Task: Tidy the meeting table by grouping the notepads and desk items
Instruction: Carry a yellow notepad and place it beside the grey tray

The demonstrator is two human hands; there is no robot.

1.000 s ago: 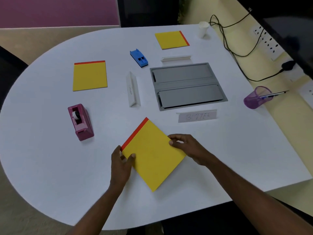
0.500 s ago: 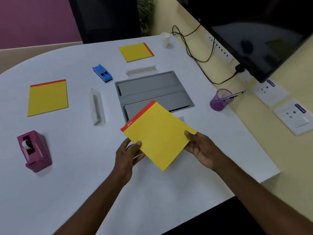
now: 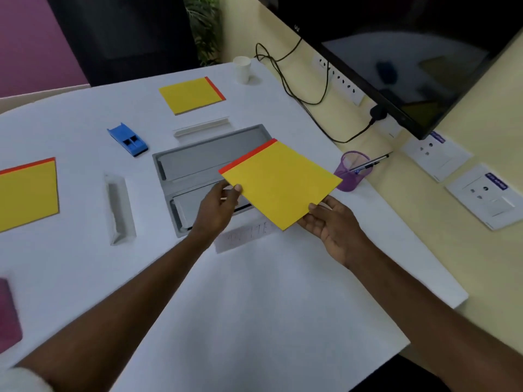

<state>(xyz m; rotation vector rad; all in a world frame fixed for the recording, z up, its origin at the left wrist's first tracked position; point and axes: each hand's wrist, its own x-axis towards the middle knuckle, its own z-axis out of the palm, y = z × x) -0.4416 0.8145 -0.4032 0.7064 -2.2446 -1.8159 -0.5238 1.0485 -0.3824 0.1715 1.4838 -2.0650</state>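
A yellow notepad with a red top strip (image 3: 280, 182) is held in the air above the grey cable hatch (image 3: 198, 159). My left hand (image 3: 219, 205) grips its left edge and my right hand (image 3: 331, 222) holds its near right corner. A second yellow notepad (image 3: 192, 94) lies at the far side of the white table (image 3: 254, 306). A third (image 3: 27, 193) lies at the left edge of view. A blue stapler (image 3: 128, 140) sits between them. A pink tape dispenser (image 3: 7, 315) is cut off at the lower left.
Two white name stands (image 3: 119, 205) (image 3: 201, 127) lie beside the hatch. A paper label (image 3: 243, 234) is under my left wrist. A purple pen cup (image 3: 352, 171) with pens stands at the right edge, and a paper cup (image 3: 242, 69) at the far edge. Black cables run beside a wall screen (image 3: 396, 52).
Both hands lifted the notepad off the table and carried it away from me and to the right, over the hatch. The view turned right.
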